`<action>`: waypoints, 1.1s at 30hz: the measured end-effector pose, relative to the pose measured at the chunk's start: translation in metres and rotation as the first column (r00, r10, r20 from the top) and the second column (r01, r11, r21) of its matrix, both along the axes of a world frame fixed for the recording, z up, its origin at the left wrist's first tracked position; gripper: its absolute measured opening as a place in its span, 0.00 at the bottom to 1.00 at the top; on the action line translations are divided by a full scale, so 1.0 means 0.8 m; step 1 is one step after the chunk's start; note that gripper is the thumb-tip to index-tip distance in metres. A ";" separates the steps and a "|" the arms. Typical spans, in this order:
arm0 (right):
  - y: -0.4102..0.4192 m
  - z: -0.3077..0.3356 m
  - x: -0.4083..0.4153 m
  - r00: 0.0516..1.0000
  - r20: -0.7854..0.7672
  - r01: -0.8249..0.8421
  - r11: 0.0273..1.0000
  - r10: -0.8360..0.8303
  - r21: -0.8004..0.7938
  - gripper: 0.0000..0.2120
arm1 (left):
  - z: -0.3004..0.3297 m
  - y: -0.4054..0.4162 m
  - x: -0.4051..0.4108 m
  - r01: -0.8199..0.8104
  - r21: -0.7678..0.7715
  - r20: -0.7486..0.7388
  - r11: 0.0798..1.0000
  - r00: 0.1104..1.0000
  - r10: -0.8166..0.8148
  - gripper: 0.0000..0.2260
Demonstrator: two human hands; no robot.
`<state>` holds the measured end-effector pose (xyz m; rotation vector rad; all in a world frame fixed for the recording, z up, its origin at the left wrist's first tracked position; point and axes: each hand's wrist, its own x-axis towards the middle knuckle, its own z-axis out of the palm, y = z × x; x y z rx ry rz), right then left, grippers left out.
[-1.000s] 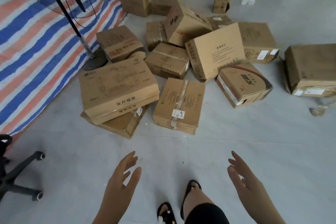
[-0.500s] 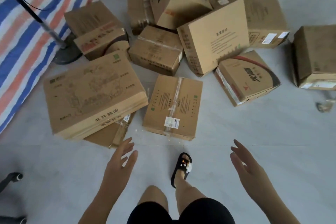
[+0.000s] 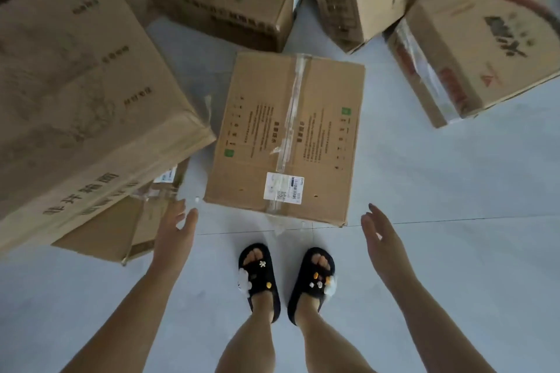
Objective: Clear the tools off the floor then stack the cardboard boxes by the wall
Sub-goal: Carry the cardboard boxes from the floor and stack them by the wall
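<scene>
Directly between left hand (image 3: 174, 233) and right hand (image 3: 382, 239) lies the taped box (image 3: 288, 136), untouched.

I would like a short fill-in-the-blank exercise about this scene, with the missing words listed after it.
1. Both hands, left hand and right hand, hold ____.
2. The white label sits on the taped box, directly ahead of the person's ____.
3. The slippers are ____ in colour.

Missing words: nothing; feet; black
</scene>
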<state>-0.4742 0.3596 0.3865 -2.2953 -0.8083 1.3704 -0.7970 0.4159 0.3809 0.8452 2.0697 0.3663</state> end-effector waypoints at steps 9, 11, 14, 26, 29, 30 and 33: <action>-0.014 -0.286 0.002 0.981 -0.082 0.171 0.984 -0.175 -0.052 0.27 | -0.294 0.064 -0.043 -0.310 -0.113 0.221 0.944 0.918 0.328 0.23; -0.014 -0.307 -0.006 0.954 -0.147 0.256 0.966 -0.260 -0.048 0.22 | -0.310 0.069 -0.037 -0.369 -0.149 0.299 0.918 0.868 0.397 0.22; -0.005 -0.309 -0.018 0.869 -0.222 0.448 0.894 -0.442 -0.024 0.16 | -0.312 0.069 -0.028 -0.387 -0.188 0.374 0.903 0.822 0.430 0.21; 0.038 -0.031 0.066 0.840 -0.119 0.541 0.834 -0.529 0.112 0.16 | -0.081 0.075 0.055 -0.343 -0.183 0.504 0.921 0.772 0.387 0.14; 0.032 0.064 0.075 0.865 -0.084 0.502 0.856 -0.495 0.127 0.12 | 0.006 0.088 0.071 -0.318 -0.202 0.469 0.926 0.799 0.377 0.18; 0.027 0.093 0.075 0.859 -0.084 0.512 0.850 -0.505 0.123 0.12 | 0.035 0.089 0.074 -0.313 -0.203 0.450 0.928 0.812 0.372 0.18; 0.013 0.180 0.069 0.821 -0.090 0.571 0.814 -0.564 0.105 0.14 | 0.125 0.080 0.080 -0.308 -0.182 0.427 0.934 0.830 0.358 0.18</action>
